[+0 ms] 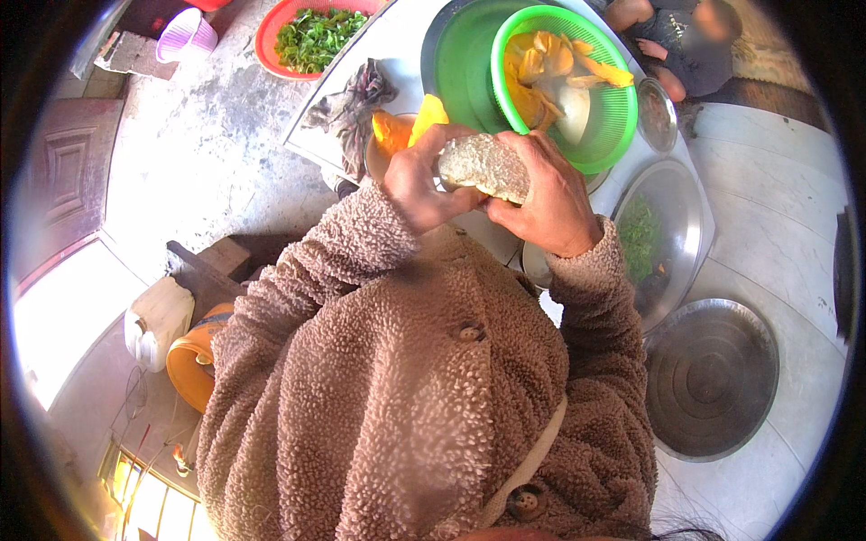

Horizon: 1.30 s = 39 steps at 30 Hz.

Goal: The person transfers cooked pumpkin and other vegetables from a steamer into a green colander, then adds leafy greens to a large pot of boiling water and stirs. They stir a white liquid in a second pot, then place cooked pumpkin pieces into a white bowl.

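Both my hands grip a thick chunk (484, 168) with a pale, rough surface; it may be a piece of pumpkin, rind up. My left hand (418, 181) holds one end and my right hand (551, 193) the other, thumbs on the near edge. Just beyond the left hand, bright orange pumpkin pieces (392, 134) stand up from a bowl (371, 161), partly covered by that hand. A green plastic colander (497, 74) beyond the right hand contains yellow-orange pieces (541, 57) and a pale rounded thing (575, 115).
The colander overlaps a dark-rimmed basin (453, 81). Left of it lies a crumpled cloth (355, 101). A red basket (265, 44) of chopped greens stands farther left. Metal trays (687, 203) and a dark round pan lid (710, 379) are at right. Another person (700, 61) sits at upper right.
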Tool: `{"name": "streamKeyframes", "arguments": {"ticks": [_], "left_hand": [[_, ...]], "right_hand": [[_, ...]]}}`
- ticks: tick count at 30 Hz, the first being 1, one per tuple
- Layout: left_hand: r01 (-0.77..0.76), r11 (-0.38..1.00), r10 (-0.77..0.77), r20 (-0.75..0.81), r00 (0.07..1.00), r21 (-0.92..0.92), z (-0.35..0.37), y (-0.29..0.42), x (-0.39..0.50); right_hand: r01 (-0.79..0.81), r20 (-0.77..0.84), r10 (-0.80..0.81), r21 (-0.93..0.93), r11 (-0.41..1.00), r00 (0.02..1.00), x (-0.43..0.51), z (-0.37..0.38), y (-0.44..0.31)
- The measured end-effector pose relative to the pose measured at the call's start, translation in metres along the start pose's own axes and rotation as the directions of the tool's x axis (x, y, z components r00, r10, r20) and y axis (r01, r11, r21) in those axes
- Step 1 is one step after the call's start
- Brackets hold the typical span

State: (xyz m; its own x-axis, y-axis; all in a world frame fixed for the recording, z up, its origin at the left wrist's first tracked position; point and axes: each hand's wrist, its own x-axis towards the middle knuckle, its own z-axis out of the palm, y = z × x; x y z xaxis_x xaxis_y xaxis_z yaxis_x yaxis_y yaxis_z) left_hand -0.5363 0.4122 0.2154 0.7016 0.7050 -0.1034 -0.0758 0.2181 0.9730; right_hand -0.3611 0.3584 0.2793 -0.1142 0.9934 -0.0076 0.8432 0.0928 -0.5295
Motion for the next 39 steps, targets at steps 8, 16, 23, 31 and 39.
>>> {"name": "streamKeyframes", "arguments": {"ticks": [8, 16, 23, 31, 39], "left_hand": [[-0.252, 0.818, 0.328, -0.060, 0.943, 0.517, -0.001, -0.003, 0.003], [-0.142, 0.882, 0.219, -0.125, 0.968, 0.450, 0.005, -0.011, 0.007], [0.021, 0.995, -0.020, 0.006, 1.000, -0.101, 0.004, -0.001, 0.010], [0.256, 0.813, -0.190, 0.177, 0.966, -0.523, -0.007, -0.020, 0.019], [0.312, 0.661, -0.265, 0.177, 0.948, -0.683, -0.010, -0.019, 0.018]], "right_hand": [[0.025, -0.077, -0.032, -0.091, 0.996, 0.997, 0.002, 0.003, -0.002], [0.066, -0.081, -0.075, -0.104, 0.992, 0.994, 0.005, 0.008, 0.001], [0.026, -0.001, -0.027, 0.237, 0.971, 1.000, 0.002, -0.001, 0.013], [-0.226, 0.308, 0.000, 0.698, 0.680, 0.951, 0.005, -0.011, 0.038], [-0.209, 0.215, 0.057, 0.798, 0.565, 0.975, 0.002, 0.004, 0.043]]}}
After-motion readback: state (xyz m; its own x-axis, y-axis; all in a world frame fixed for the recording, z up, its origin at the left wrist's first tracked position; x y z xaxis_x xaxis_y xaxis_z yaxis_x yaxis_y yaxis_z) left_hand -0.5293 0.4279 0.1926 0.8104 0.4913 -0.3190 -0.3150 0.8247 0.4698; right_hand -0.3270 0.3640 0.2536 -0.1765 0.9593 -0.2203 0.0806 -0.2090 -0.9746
